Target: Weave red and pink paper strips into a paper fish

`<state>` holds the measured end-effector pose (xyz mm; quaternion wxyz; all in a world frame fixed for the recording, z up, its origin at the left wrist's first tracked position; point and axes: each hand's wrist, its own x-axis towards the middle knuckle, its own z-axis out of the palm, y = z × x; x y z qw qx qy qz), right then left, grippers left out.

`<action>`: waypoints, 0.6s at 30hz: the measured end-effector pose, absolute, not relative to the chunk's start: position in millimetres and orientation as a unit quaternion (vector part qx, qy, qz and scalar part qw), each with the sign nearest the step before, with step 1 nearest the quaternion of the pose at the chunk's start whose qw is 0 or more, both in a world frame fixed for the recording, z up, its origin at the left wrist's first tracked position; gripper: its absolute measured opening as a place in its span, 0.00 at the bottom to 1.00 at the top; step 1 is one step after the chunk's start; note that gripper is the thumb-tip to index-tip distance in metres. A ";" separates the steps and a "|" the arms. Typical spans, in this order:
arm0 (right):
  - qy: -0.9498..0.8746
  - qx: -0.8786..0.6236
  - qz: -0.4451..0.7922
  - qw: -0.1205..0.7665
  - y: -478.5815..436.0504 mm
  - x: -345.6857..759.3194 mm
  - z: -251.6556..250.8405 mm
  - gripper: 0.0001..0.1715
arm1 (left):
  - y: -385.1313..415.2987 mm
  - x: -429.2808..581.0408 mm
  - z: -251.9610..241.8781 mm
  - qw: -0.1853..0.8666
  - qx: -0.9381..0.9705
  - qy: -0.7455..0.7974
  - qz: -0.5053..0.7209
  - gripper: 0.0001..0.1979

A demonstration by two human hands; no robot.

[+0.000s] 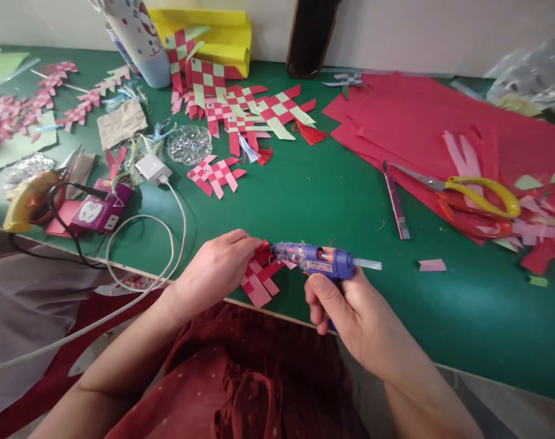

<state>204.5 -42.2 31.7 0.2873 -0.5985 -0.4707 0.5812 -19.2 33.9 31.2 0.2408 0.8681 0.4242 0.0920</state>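
My right hand (339,305) is wrapped round the handle of a blue hot glue gun (325,262), with a clear glue stick (369,264) poking out of its back end. The nozzle points left and meets a red and pink woven paper fish (258,283) near the table's front edge. Over the fish's upper left part lies my left hand (225,265), its fingers closed together on the paper; the fingertips are partly hidden. Just above, a finished-looking pink and red woven fish (216,175) rests on the green table (277,207).
Red paper sheets (410,122), yellow-handled scissors (481,192) and a purple cutter (396,204) occupy the right side. Woven fish with tassels (282,110) and a bead box (189,145) stand behind. A white cable (183,213) loops at left by a purple power strip (101,207).
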 end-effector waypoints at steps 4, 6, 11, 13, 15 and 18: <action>-0.460 -0.604 0.582 0.290 -36.7 202.6 39.0 0.23 | 30.7 -24.1 28.8 0.245 0.877 0.402 0.101 0.16; -0.443 -0.601 0.594 0.300 -33.8 201.9 40.8 0.24 | 29.6 -25.7 27.4 0.234 0.883 0.396 0.098 0.17; -0.370 -0.596 0.609 0.369 -32.1 205.2 38.4 0.25 | 25.6 -24.9 25.6 0.152 0.918 0.361 0.060 0.17; -0.326 -0.594 0.619 0.398 -34.4 209.9 37.9 0.26 | 22.5 -21.9 26.1 0.125 0.928 0.348 0.040 0.16; -0.283 -0.594 0.628 0.415 -37.3 217.1 38.0 0.27 | 18.9 -17.9 27.6 0.109 0.934 0.339 -0.005 0.16; -0.242 -0.588 0.631 0.445 -40.8 230.9 38.2 0.27 | 15.6 -11.6 30.2 0.087 0.933 0.341 -0.070 0.18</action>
